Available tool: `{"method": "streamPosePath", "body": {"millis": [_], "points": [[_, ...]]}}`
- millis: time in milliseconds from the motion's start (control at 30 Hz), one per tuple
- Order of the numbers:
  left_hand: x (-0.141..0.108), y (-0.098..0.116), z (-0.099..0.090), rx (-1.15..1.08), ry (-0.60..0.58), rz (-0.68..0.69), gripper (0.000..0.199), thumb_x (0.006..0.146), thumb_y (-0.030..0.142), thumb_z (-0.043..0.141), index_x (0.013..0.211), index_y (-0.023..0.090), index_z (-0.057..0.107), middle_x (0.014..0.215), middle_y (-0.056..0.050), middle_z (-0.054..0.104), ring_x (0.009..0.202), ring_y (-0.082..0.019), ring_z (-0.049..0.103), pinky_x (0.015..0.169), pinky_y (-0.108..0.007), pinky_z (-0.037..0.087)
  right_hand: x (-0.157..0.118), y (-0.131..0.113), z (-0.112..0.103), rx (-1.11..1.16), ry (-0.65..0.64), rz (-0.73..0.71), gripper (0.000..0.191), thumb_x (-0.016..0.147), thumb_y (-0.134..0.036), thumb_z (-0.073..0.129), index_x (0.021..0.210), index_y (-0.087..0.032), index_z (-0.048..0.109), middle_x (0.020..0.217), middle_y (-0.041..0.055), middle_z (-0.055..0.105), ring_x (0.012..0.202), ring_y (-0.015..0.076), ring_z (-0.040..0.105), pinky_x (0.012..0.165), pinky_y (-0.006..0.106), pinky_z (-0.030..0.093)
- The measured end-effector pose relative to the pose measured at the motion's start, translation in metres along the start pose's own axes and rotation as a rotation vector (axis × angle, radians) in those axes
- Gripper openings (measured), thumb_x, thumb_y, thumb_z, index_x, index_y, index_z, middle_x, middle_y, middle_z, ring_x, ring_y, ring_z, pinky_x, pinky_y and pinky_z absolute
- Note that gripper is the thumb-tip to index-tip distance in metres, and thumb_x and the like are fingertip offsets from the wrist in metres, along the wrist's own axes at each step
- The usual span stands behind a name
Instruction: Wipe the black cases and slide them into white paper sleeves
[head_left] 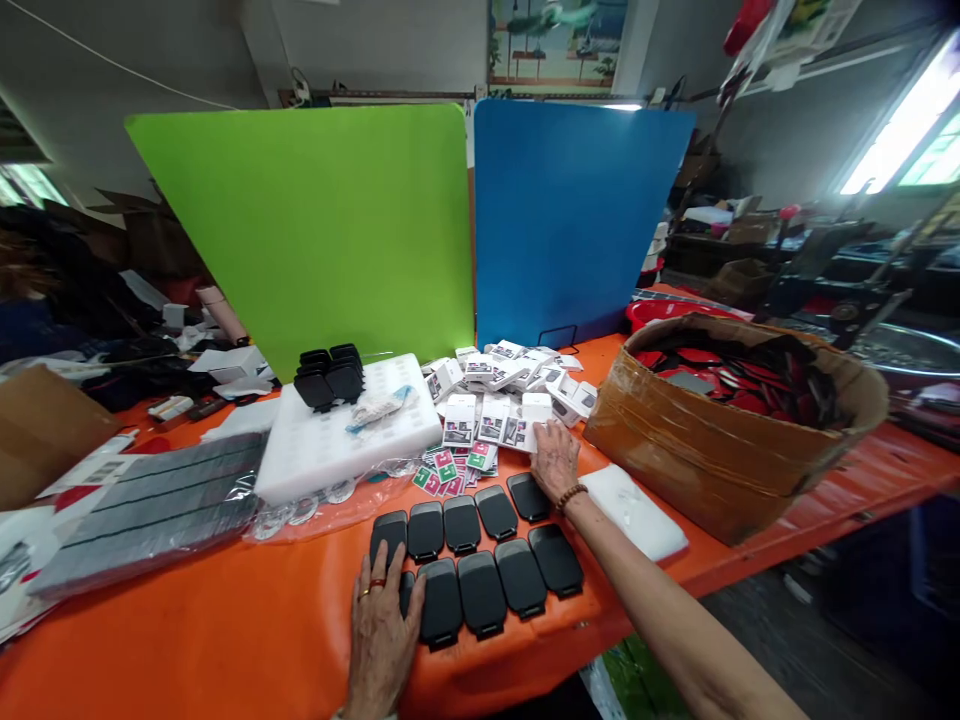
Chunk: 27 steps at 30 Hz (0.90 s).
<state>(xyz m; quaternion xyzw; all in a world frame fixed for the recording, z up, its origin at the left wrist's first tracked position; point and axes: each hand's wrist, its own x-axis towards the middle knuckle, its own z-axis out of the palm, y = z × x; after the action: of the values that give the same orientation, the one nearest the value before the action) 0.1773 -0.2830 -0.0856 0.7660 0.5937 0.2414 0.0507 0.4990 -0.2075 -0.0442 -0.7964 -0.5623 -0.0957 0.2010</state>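
Note:
Two rows of black, flat, rounded pads (481,597) lie in front of me on the orange table. My left hand (382,625) rests flat over the left end of the rows, fingers stretched and partly covering the pads there. Beyond the far row, my right hand (556,462) has its fingers curled at the edge of a small white printed box (537,408); the fingertips are partly hidden. More white boxes (493,418) stand beside it, with a loose pile behind. Small green and pink printed cards (448,471) lie between the boxes and the pads.
A cardboard box (675,455) of red and black pieces stands at the right, beside a white foam piece (637,512). At left are a white foam block (300,465) bearing black pads and a plastic-wrapped grey stack (161,510). Green (315,230) and blue (570,220) panels rise behind.

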Motion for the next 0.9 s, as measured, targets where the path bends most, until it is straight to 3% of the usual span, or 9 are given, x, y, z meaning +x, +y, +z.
{"method": "streamPosePath", "body": {"millis": [200, 333, 467, 633, 733, 900], "points": [[0.003, -0.005, 0.005, 0.021, -0.003, 0.022, 0.064, 0.09, 0.05, 0.03, 0.131, 0.007, 0.052, 0.145, -0.02, 0.04, 0.136, -0.038, 0.032, 0.109, -0.055, 0.031, -0.027, 0.015, -0.006, 0.059, -0.08, -0.007, 0.051, 0.079, -0.015, 0.053, 0.129, -0.011, 0.049, 0.135, 0.019, 0.046, 0.122, 0.0314, 0.04, 0.099, 0.043, 0.03], [0.005, -0.006, 0.006, 0.033, -0.006, 0.04, 0.067, 0.09, 0.053, 0.027, 0.129, 0.005, 0.054, 0.143, -0.022, 0.041, 0.135, -0.038, 0.033, 0.109, -0.055, 0.031, -0.04, 0.034, -0.019, 0.176, -0.079, -0.073, 0.042, 0.083, -0.018, 0.051, 0.125, -0.012, 0.052, 0.132, 0.0167, 0.05, 0.12, 0.0268, 0.044, 0.096, 0.037, 0.034], [0.006, -0.004, 0.003, 0.045, -0.024, 0.034, 0.068, 0.089, 0.053, 0.025, 0.129, 0.006, 0.054, 0.143, -0.022, 0.042, 0.135, -0.035, 0.035, 0.109, -0.055, 0.031, -0.051, 0.068, -0.043, 0.264, 0.021, -0.056, 0.02, 0.088, -0.019, 0.045, 0.099, -0.016, 0.062, 0.108, 0.011, 0.063, 0.1, 0.0216, 0.055, 0.088, 0.032, 0.037], [0.006, -0.002, 0.002, 0.028, -0.039, -0.003, 0.069, 0.089, 0.054, 0.025, 0.131, 0.006, 0.052, 0.145, -0.021, 0.039, 0.135, -0.038, 0.034, 0.107, -0.057, 0.032, -0.072, 0.113, -0.067, 0.156, 0.059, 0.021, 0.022, 0.086, -0.019, 0.046, 0.074, -0.017, 0.063, 0.095, 0.007, 0.066, 0.092, 0.0202, 0.056, 0.081, 0.031, 0.034], [0.006, -0.002, 0.003, 0.011, -0.045, -0.029, 0.069, 0.088, 0.055, 0.027, 0.131, 0.008, 0.052, 0.147, -0.019, 0.038, 0.135, -0.039, 0.032, 0.106, -0.057, 0.033, -0.083, 0.124, -0.067, 0.047, 0.043, -0.009, 0.022, 0.085, -0.017, 0.048, 0.077, -0.018, 0.068, 0.099, 0.0075, 0.067, 0.099, 0.0218, 0.054, 0.086, 0.033, 0.033], [0.007, -0.003, 0.002, 0.021, -0.052, -0.014, 0.071, 0.087, 0.055, 0.025, 0.131, 0.007, 0.052, 0.145, -0.02, 0.039, 0.135, -0.037, 0.033, 0.108, -0.056, 0.031, -0.085, 0.118, -0.059, -0.074, 0.038, -0.017, 0.024, 0.085, -0.015, 0.047, 0.09, -0.017, 0.071, 0.11, 0.0105, 0.064, 0.108, 0.0254, 0.049, 0.092, 0.038, 0.029]]}}
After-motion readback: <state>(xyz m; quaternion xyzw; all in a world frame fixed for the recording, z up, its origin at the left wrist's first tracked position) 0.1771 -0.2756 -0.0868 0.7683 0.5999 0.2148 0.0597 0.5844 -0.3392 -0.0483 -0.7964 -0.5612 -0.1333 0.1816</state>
